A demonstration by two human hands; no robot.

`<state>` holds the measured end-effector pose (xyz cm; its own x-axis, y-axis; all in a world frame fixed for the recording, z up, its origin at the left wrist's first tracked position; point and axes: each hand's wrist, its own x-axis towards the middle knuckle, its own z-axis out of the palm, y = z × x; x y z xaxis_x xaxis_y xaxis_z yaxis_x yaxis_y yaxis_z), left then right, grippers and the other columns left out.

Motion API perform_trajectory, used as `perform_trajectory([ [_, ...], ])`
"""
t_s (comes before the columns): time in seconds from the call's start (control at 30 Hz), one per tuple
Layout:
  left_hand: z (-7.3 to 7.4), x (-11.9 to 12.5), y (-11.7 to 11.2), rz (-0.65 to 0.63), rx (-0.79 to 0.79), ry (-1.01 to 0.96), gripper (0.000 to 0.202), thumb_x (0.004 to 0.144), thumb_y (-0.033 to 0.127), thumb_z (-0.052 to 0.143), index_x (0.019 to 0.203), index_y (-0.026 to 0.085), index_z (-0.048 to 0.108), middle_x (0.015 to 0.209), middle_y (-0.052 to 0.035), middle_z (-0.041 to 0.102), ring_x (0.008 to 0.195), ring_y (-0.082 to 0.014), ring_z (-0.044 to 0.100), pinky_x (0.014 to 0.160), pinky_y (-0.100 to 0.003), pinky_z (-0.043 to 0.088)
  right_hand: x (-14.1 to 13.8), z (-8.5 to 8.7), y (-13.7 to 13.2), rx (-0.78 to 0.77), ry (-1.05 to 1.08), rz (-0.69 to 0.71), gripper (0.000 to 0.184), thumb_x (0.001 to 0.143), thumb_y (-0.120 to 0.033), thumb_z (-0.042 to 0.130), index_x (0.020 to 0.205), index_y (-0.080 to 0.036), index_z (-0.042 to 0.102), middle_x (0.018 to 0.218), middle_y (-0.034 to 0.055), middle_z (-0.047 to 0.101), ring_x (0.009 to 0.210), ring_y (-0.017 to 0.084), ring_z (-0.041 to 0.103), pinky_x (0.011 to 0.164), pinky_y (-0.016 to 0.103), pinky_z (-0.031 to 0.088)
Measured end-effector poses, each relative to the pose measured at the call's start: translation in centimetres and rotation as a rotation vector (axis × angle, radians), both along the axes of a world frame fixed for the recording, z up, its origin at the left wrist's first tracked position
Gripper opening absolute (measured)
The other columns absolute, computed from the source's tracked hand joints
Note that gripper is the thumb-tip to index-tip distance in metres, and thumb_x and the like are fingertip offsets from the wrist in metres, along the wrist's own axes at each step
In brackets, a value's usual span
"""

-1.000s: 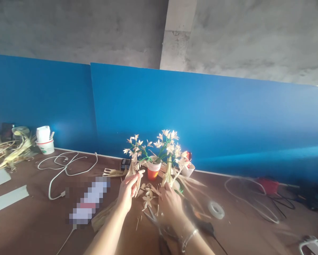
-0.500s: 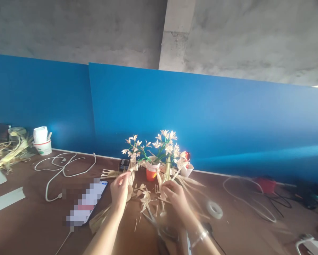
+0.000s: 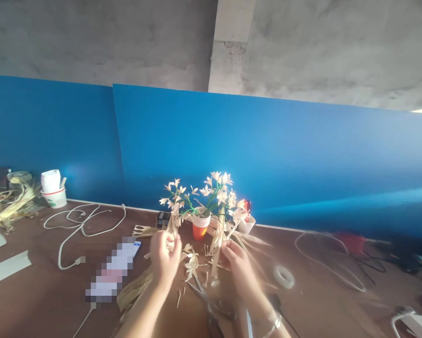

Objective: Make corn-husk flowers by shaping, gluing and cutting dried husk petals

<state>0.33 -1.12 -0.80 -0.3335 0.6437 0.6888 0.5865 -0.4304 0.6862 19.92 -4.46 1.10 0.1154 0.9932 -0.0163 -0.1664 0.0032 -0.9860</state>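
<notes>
My left hand [image 3: 165,256] is closed around a pale dried husk strip [image 3: 172,225] that sticks up out of the fist. My right hand [image 3: 239,267] pinches a second husk strip [image 3: 217,244] that stands upright from its fingers. Between both hands, small husk flowers and scraps [image 3: 192,263] lie on the brown table [image 3: 42,291]. Just behind them stands an orange-and-white cup [image 3: 201,226] holding a bunch of cream husk flowers on green stems [image 3: 206,191].
A phone [image 3: 113,270] lies left of my left hand, with white cables [image 3: 80,225] beyond it. A roll of tape [image 3: 283,276] sits to the right. Husks [image 3: 6,206] and a white tub [image 3: 53,193] are far left. A blue board [image 3: 267,155] backs the table.
My left hand has curled from open fingers into a fist round a husk strip. My right hand has lifted a strip upright. The view has drifted slightly right.
</notes>
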Motion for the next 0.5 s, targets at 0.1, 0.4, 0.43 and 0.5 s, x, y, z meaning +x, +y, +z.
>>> perform_trajectory([
  [0.1, 0.2, 2.8, -2.3, -0.418, 0.021, 0.12, 0.005, 0.08, 0.024, 0.063, 0.081, 0.024, 0.058, 0.079, -0.0057, 0.061, 0.078, -0.0228, 0.058, 0.074, -0.034, 0.044, -0.6, -0.3, 0.0, 0.059, -0.167, -0.117, 0.017, 0.075, -0.035, 0.062, 0.074, -0.019, 0.058, 0.069, 0.0016, 0.063, 0.066, 0.019, 0.06, 0.065, 0.03, 0.048],
  [0.4, -0.3, 5.4, -2.9, -0.508, -0.535, -0.265, 0.006, 0.074, 0.026, 0.068, 0.069, 0.023, 0.066, 0.063, -0.0035, 0.065, 0.059, -0.0211, 0.061, 0.059, -0.03, 0.043, -2.0, -1.2, -0.6, 0.305, -0.546, -0.033, 0.017, 0.085, -0.034, 0.053, 0.079, -0.02, 0.06, 0.076, 0.0028, 0.065, 0.071, 0.019, 0.06, 0.067, 0.028, 0.046],
  [0.43, -0.3, 5.2, -2.5, -0.537, -0.551, -0.35, 0.008, 0.074, 0.027, 0.068, 0.068, 0.022, 0.066, 0.063, -0.0035, 0.066, 0.059, -0.0203, 0.061, 0.059, -0.03, 0.043, -2.1, -1.6, -0.6, 0.314, -0.528, 0.0, 0.018, 0.087, -0.037, 0.054, 0.086, -0.02, 0.061, 0.081, 0.0034, 0.066, 0.075, 0.019, 0.06, 0.069, 0.028, 0.047],
  [0.5, -0.6, 4.9, -1.9, -0.613, -0.536, -0.518, 0.01, 0.073, 0.03, 0.07, 0.069, 0.02, 0.067, 0.067, -0.0042, 0.068, 0.063, -0.0196, 0.061, 0.061, -0.029, 0.046, -2.3, -2.5, -0.5, 0.292, -0.457, 0.076, 0.023, 0.088, -0.04, 0.056, 0.099, -0.02, 0.06, 0.088, 0.004, 0.068, 0.078, 0.019, 0.061, 0.071, 0.028, 0.048],
])
